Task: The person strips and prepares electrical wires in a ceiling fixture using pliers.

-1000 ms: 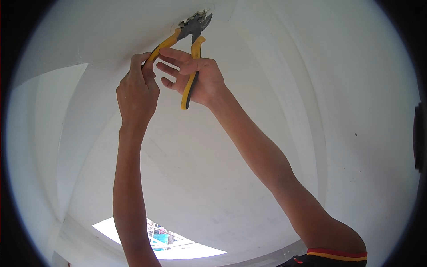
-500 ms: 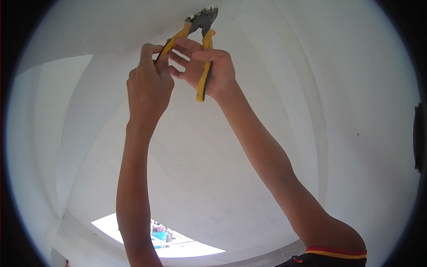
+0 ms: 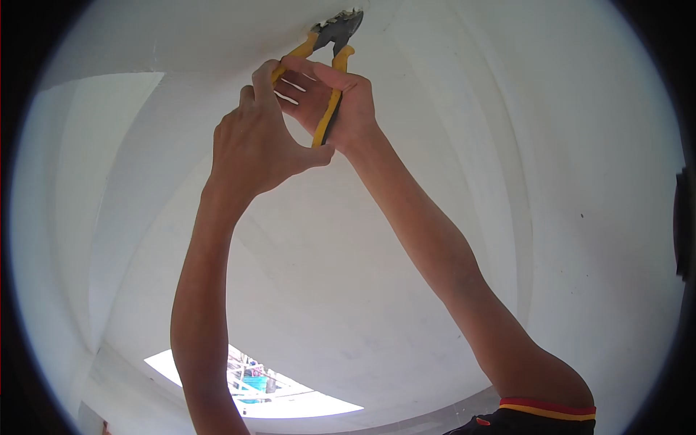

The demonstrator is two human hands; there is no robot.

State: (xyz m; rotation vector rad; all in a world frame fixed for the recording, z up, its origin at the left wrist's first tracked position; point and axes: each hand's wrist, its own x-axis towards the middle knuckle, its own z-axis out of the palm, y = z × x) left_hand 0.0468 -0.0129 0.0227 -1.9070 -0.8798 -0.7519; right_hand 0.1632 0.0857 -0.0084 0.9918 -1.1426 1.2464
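A pair of pliers (image 3: pixel 338 30) with yellow and black handles is raised overhead, its dark jaws against a rough, broken hole (image 3: pixel 319 27) in the white surface. The handles are spread apart. My right hand (image 3: pixel 341 105) grips them from the right, its thumb over the right handle and its fingers reaching toward the left one. My left hand (image 3: pixel 257 138) wraps around from the left, fingertips on the left handle and thumb at the lower end of the right handle. What the jaws hold, if anything, cannot be made out.
A smooth white curved ceiling and wall (image 3: pixel 348 268) surround my arms. At the lower left a bright opening (image 3: pixel 312 404) shows a blue object (image 3: pixel 254 386) and light bars outside. A dark object (image 3: pixel 682 225) sits at the far right edge.
My left thumb has swung right onto the lower end of the right handle, and the left hand has opened wider across both handles. The pliers have shifted slightly in view.
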